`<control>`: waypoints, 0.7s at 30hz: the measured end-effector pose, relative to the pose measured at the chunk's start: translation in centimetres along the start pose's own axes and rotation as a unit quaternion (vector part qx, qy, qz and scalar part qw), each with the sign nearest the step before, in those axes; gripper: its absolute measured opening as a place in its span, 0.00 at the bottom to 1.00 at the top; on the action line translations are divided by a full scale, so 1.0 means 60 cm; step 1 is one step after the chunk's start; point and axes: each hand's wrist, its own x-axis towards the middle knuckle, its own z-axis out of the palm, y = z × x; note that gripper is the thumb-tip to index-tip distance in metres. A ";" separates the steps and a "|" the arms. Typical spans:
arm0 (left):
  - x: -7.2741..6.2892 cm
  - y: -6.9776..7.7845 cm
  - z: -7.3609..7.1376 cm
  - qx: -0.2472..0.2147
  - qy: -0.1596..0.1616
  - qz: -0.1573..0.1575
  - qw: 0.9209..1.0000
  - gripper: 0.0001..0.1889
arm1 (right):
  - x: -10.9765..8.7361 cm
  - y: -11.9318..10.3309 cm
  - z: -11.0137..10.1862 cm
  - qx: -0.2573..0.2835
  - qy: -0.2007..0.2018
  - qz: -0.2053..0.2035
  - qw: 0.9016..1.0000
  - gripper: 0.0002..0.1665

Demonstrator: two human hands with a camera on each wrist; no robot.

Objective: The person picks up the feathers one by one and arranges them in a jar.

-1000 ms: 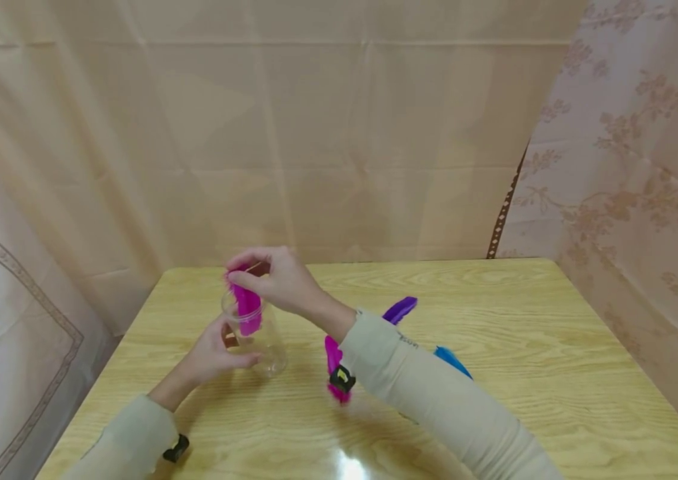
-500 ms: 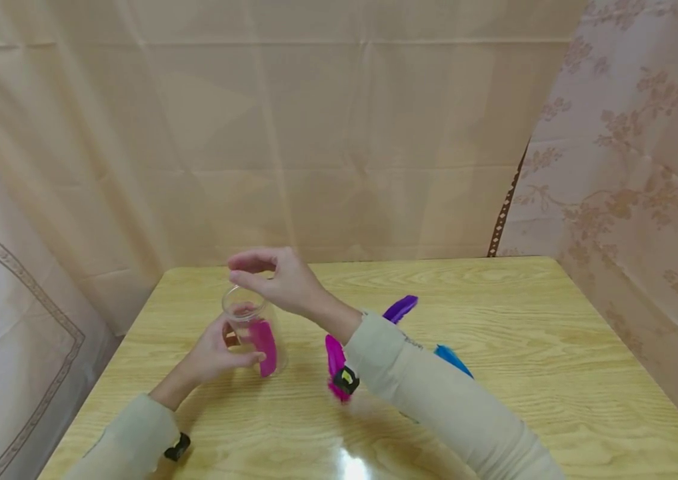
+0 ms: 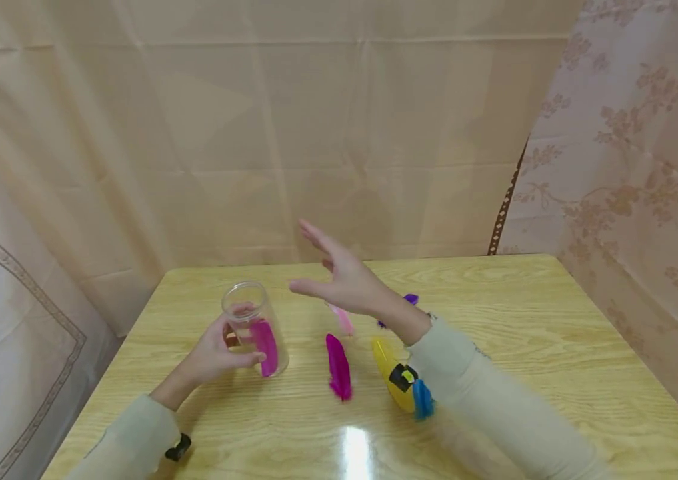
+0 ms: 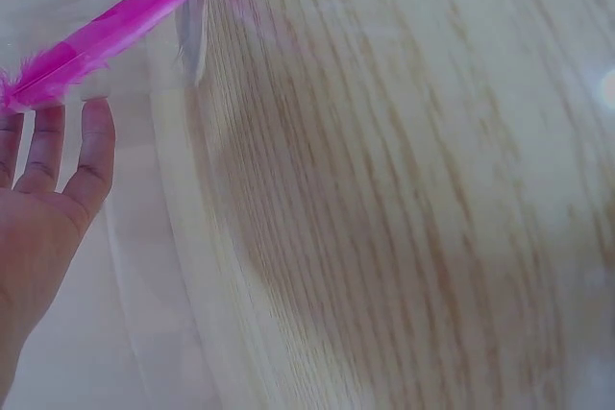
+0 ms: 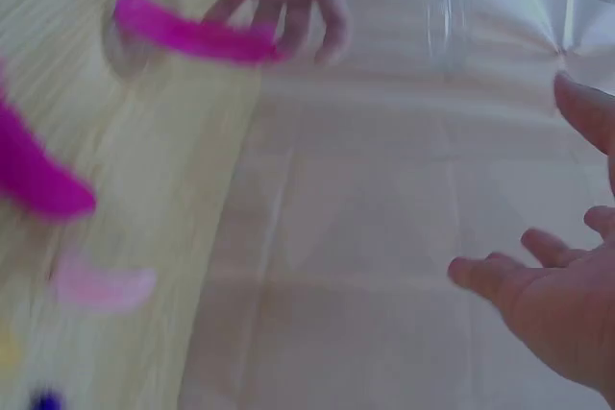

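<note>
My left hand (image 3: 215, 353) grips a tall clear cylindrical jar (image 3: 281, 347) standing upright on the left of the table, thumb in front and fingers around the far side. Inside the jar leans a magenta feather (image 3: 265, 348), which the left wrist view shows lengthwise through the clear wall, close to the fingertips. To the right of the rim, my right hand (image 3: 347, 277) is raised above the table with fingers spread and nothing in it. A second magenta feather (image 3: 339, 367) lies below it on the table, with a pale pink feather (image 3: 345, 322) behind.
Right of the magenta feather, a yellow feather (image 3: 383, 353) and a blue feather (image 3: 423, 400) lie partly under the right wrist camera. A purple feather (image 3: 412, 299) shows behind the right forearm. Beige curtains (image 3: 225, 133) hang beyond the wooden table (image 3: 495, 293).
My right hand lowered the magenta feather into the jar and let it go. It then moved right, away from the rim, uncovering the yellow and pale pink feathers. The left hand stayed put.
</note>
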 end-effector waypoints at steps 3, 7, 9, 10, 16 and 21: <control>0.001 0.001 0.000 0.002 -0.001 0.001 1.000 0.41 | -0.025 0.015 -0.030 -0.060 -0.001 0.015 0.998 0.62; 0.001 -0.001 -0.002 0.006 0.000 0.003 1.000 0.41 | -0.061 0.040 -0.065 -0.108 -0.021 0.054 0.992 0.69; 0.000 -0.001 -0.001 0.008 0.001 0.005 1.000 0.41 | -0.082 0.054 -0.081 -0.118 -0.036 0.074 0.990 0.70; 0.000 -0.001 -0.001 0.009 0.001 0.005 1.000 0.41 | -0.093 0.060 -0.088 -0.119 -0.043 0.087 0.988 0.71; -0.001 0.000 -0.001 0.005 0.001 0.006 1.000 0.41 | -0.158 0.097 -0.120 -0.171 -0.056 0.131 0.975 0.72; -0.001 0.000 -0.001 0.007 0.003 0.002 1.000 0.41 | -0.205 0.118 -0.136 -0.230 -0.058 0.178 0.955 0.69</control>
